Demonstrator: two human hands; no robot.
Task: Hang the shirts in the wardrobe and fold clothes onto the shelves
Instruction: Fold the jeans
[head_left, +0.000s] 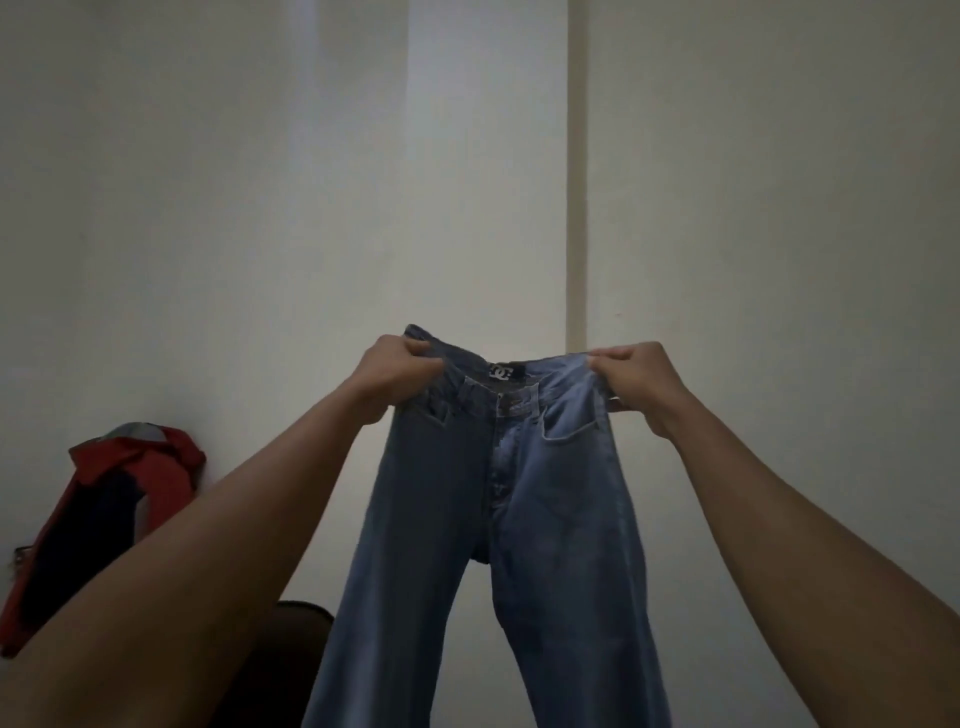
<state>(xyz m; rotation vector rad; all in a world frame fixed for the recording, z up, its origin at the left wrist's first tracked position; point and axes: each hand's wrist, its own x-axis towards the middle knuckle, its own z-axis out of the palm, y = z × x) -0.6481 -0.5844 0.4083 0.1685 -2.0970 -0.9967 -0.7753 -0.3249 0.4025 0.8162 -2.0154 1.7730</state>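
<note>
One jeans (545, 493), I see, legs hanging free: left hand (397, 376), right hand (634, 382) each clench waistband corner; one red jacket (130, 467) far left.

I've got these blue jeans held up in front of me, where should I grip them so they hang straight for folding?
Grip the waistband at its two outer ends, one hand coming in from each side, as your left hand and right hand do now. The blue jeans face you fly-front and hang free below, so that thick stitched band spreads flat and likely carries the weight evenly.
</note>
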